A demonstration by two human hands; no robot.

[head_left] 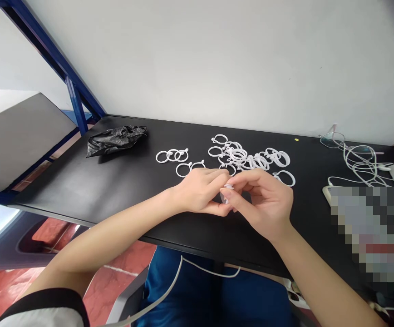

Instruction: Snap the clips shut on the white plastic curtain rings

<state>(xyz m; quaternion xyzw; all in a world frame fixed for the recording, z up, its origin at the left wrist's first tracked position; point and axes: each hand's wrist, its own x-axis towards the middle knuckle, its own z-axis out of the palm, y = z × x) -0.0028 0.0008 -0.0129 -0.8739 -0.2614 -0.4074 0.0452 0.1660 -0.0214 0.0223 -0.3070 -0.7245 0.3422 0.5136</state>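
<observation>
My left hand and my right hand meet over the front part of the black table. Between their fingertips is a small white plastic piece, mostly covered, so its full shape cannot be made out. The right thumb and forefinger pinch it, while the left fingers close around it from the other side. Just beyond the hands lies a loose heap of white plastic rings with small round eyelets. Several more such rings lie in a smaller group to the left, some partly behind my left hand.
On the table, a crumpled black plastic bag lies at the back left. Eyeglasses and a tangled white cable are at the back right, near a blurred-out flat object. A wall rises behind.
</observation>
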